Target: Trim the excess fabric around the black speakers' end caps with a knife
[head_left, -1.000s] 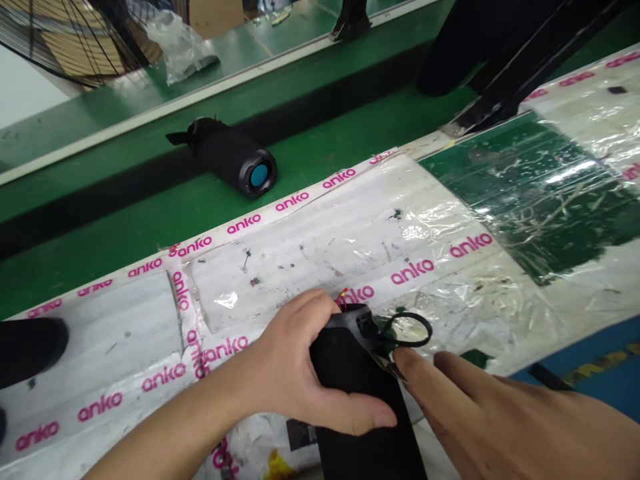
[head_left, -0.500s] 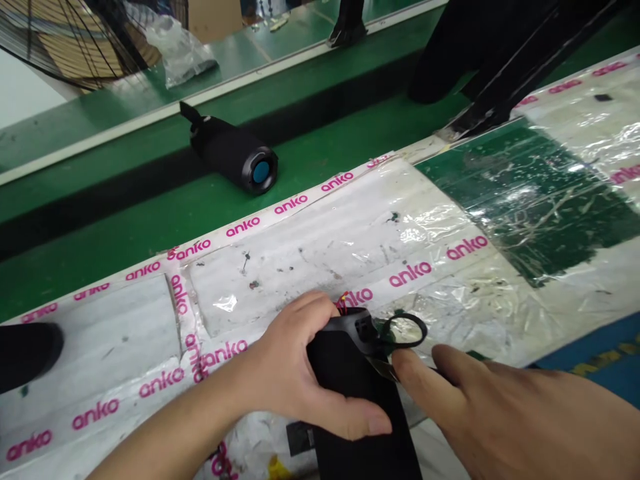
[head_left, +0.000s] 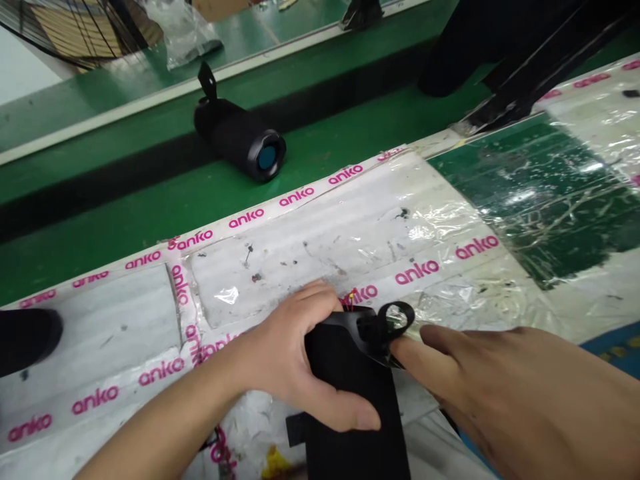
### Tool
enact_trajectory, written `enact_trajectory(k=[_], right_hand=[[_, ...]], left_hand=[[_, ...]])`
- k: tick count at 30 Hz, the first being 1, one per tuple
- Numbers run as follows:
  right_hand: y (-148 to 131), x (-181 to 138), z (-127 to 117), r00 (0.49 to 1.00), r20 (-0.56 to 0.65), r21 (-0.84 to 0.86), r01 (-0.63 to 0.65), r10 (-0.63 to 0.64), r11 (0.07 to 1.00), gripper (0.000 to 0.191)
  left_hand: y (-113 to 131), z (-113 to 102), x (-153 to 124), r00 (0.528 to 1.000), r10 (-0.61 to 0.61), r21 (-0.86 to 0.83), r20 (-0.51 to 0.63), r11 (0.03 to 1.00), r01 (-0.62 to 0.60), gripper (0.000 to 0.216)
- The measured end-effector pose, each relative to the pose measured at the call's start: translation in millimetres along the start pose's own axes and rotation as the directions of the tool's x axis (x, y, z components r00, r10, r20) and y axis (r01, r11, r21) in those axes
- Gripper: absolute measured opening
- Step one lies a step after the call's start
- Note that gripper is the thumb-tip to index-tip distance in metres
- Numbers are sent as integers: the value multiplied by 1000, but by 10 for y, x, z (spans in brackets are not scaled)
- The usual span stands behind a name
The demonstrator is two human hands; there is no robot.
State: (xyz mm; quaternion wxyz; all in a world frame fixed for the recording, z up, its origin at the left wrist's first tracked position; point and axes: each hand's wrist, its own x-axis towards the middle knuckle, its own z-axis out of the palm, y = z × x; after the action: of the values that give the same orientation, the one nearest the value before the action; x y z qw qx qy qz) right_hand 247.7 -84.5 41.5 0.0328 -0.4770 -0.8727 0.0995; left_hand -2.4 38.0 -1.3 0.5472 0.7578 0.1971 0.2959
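Note:
A black cylindrical speaker lies on the taped white work surface in front of me. My left hand is wrapped round its upper part, thumb across the fabric body. Red and yellow wires poke out at its far end. My right hand reaches in from the right, its forefinger tip pressing on the speaker's black strap loop at the end cap, other fingers stretched out.
A second black speaker with a blue end lies on the green conveyor belt beyond the work surface. A dark object sits at the left edge. Clear plastic film covers the right side. A fan grille stands top left.
The speaker on the belt has travelled right and its strap now points up. My right forefinger has pushed the strap loop in, so the loop looks smaller. My left hand kept its grip.

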Motion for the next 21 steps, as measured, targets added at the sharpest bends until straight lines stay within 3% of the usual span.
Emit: enact_trajectory(k=[2,5,9,15,21], right_hand=[[-23,-32,-11,999,-24,-3,-40,40,999,40],[-70,-81,31,994,-50,27,-98,100,995,33],[-94,-62,129,991,-69,58,-114,118,992,31],[26,18,220,991,-68,91,-113,119,989,33],[79,9,300,992,-48,131,-108,115,986,31]], left_hand=[[104,-34,11,999,-20,94,48,995,15,66],[336,-59,40,984,-150,218,92,967,127,59],[508,-11,63,933,-345,195,102,927,321,48],[361,130,2,982,-183,159,-45,969,188,45],[331,151,-17,982,-179,89,-58,979,184,40]])
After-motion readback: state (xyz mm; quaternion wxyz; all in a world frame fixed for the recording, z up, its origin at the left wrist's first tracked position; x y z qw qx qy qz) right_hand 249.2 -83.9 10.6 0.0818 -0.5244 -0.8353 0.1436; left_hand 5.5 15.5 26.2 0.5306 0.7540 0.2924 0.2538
